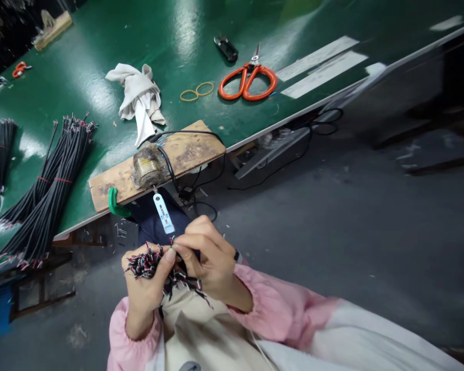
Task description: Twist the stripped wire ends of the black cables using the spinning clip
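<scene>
Nearest, below the front edge of the worktop [158, 41], two hands work close together in pink elasticated cuffs [276, 304]. The left hand [145, 283] is closed around a bunch of thin black cables [143, 264], whose red, white and black wire ends fan out past the thumb. The right hand [209, 255] pinches a single cable end [172, 241] between thumb and fingertip, beside the left thumb. Just beyond that end is a slotted light-blue plastic piece [163, 214]; whether the two touch cannot be told.

The blue piece sits on the shaft of a grimy motor [150, 164], mounted on a stained wooden board [193, 149] along the worktop's front edge. A green clamp [118, 202] grips near the board's left end, and a black cord [172, 167] runs from the motor, dropping over the edge.

Toward the worktop's left end lie bundles of black cables [56, 193], tied with red bands [64, 180]. Behind the board are a crumpled white cloth [139, 95], two yellow rubber bands [189, 95] and orange-handled scissors [251, 82], blades pointing away from the front edge. Farther back lie black-handled nippers [227, 50]. Near the far left corner rests a small wooden block [54, 31].
</scene>
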The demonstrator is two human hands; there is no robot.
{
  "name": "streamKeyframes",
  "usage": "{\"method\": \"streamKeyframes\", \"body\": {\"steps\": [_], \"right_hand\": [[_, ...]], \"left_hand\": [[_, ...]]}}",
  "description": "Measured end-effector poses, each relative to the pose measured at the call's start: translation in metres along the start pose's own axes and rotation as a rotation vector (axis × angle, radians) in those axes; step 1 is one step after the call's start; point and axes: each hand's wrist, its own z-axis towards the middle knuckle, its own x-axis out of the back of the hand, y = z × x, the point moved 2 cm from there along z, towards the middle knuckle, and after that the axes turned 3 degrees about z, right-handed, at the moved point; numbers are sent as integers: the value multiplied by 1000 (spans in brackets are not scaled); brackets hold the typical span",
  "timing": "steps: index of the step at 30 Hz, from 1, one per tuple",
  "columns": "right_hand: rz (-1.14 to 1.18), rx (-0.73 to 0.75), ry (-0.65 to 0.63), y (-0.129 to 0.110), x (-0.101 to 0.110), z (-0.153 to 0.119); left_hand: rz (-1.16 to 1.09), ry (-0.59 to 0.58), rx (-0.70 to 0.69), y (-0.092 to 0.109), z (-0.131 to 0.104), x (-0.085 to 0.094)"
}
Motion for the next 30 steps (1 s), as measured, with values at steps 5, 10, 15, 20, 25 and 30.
{"method": "streamKeyframes", "body": {"steps": [5,10,15,20,25,30], "right_hand": [[343,-249,-222,10,2,4],[919,-854,-383,30,-5,3],[712,-966,-273,40,-14,27],[733,-984,-327,38,-23,48],[898,-1095,-320,37,-27,45],[1040,-1198,-276,39,-31,36]], "left_hand": [[-72,-98,39,-1,2,0],[-40,-67,-48,2,6,0],[18,-14,-122,0,6,2],[31,85,-105,-1,7,5],[27,72,-89,4,13,1],[23,31,-52,5,15,-3]]}}
